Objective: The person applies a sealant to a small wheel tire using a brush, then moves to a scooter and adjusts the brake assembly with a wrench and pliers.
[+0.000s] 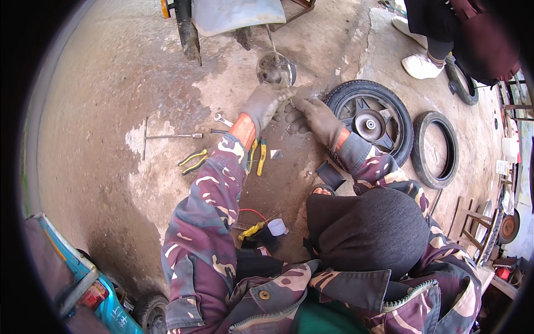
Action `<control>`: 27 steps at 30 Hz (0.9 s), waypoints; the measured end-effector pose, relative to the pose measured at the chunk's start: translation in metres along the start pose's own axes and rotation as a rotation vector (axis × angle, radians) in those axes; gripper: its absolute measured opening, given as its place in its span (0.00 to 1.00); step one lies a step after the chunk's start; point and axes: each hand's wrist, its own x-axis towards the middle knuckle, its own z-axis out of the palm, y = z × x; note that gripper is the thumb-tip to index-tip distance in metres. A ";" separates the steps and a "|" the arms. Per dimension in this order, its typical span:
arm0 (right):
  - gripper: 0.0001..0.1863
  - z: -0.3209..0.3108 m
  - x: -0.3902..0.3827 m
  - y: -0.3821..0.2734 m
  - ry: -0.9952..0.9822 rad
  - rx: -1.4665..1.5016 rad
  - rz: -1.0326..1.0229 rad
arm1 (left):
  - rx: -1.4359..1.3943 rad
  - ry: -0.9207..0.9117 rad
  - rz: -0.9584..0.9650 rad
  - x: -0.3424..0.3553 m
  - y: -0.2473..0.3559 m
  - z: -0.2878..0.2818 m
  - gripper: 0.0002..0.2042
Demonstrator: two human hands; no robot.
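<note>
Both my hands wear grey gloves and meet in front of me, just below a round, dirty metal part with a thin rod running up from it. My left hand has its fingers drawn together at the tips. Close against it, my right hand is closed too, fingers bent inward. Whatever is pinched between them is too small to make out. Beneath my left wrist lie pliers with yellow-and-black handles and an open-ended wrench. Right of my right hand, a wheel with a tyre lies flat on the ground.
A T-handle wrench and yellow-handled pliers lie left. Loose tyres are at the right. A white cup sits near my feet. A person in white shoes stands far right. A teal vehicle stands lower left.
</note>
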 end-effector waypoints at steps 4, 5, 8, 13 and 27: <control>0.23 0.005 -0.002 0.005 0.196 -0.467 -0.248 | -0.001 0.006 0.007 0.000 0.001 0.000 0.18; 0.23 0.005 -0.002 0.004 0.229 -0.533 -0.269 | -0.006 0.004 0.010 -0.001 0.001 0.000 0.18; 0.22 -0.003 -0.003 -0.004 -0.037 0.230 0.077 | -0.011 -0.019 0.038 -0.002 0.001 -0.002 0.18; 0.21 0.006 -0.008 -0.006 0.062 -0.007 -0.021 | -0.071 0.036 0.010 -0.005 0.001 0.003 0.16; 0.23 0.001 -0.015 -0.022 0.032 0.030 0.034 | -0.054 0.059 0.029 0.000 -0.004 -0.002 0.18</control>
